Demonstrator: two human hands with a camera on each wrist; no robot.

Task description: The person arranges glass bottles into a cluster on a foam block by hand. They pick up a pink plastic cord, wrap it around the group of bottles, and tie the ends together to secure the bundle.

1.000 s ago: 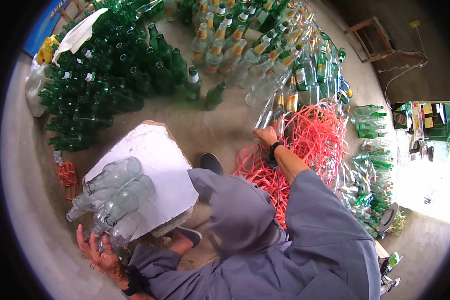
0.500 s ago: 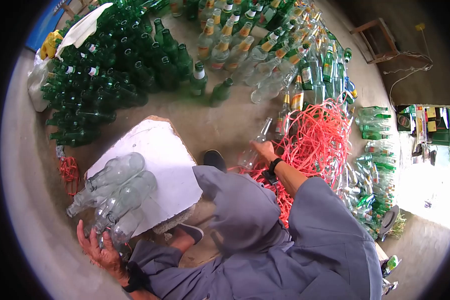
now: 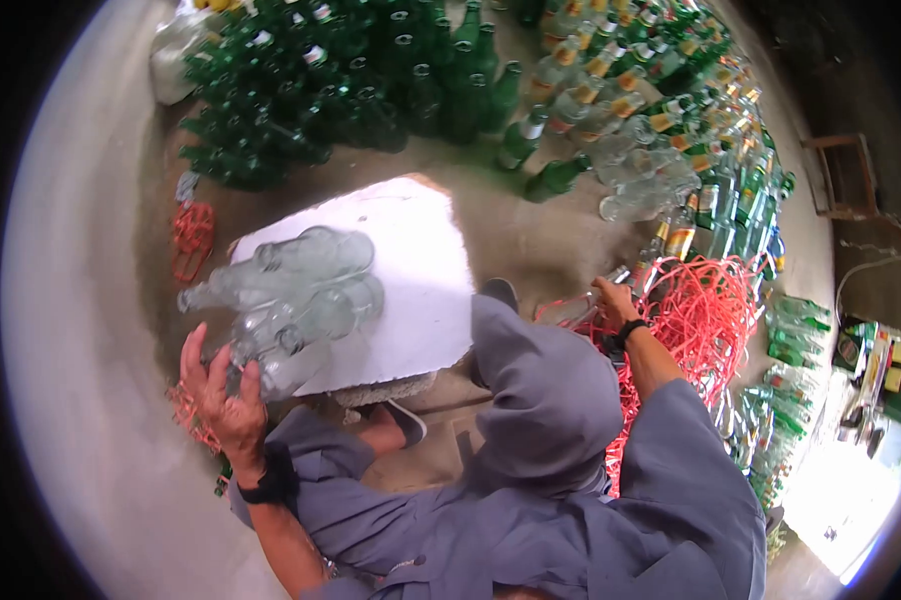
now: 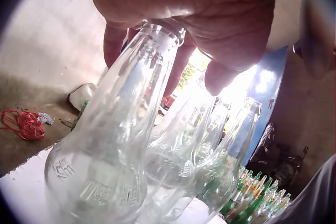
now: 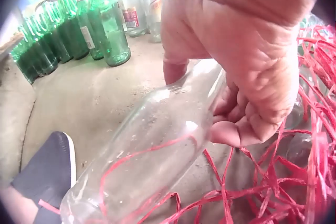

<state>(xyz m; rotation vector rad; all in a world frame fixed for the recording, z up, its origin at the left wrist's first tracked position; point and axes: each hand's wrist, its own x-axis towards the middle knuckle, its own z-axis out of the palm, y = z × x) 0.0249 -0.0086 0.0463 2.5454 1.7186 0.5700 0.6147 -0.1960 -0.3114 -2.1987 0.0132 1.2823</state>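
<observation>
Several clear glass bottles (image 3: 321, 250) stand bunched on a white board (image 3: 421, 240), tilted-looking in the head view. My left hand (image 3: 229, 400) rests at their mouths with its fingers spread. In the left wrist view, the palm lies right over the mouth of the nearest clear bottle (image 4: 105, 166), fingers reaching down behind its neck. Over by the red plastic twine (image 3: 706, 310), my right hand (image 3: 616, 300) holds another clear bottle. The right wrist view shows that clear bottle (image 5: 147, 140) slanting downward, its upper part inside the grip, with twine showing through its glass.
Many green bottles (image 3: 371, 100) crowd the far left floor. Clear and labelled bottles (image 3: 661, 140) fill the far right, and more lie stacked (image 3: 786, 400) along the right side. A wooden frame (image 3: 843, 175) leans near the right wall. My shoe (image 5: 50, 171) is beside the board.
My right hand has drawn a clear bottle away from the bottles beside the twine, toward me. The left hand stays at the bunched bottles. The head view has turned, shifting the scene.
</observation>
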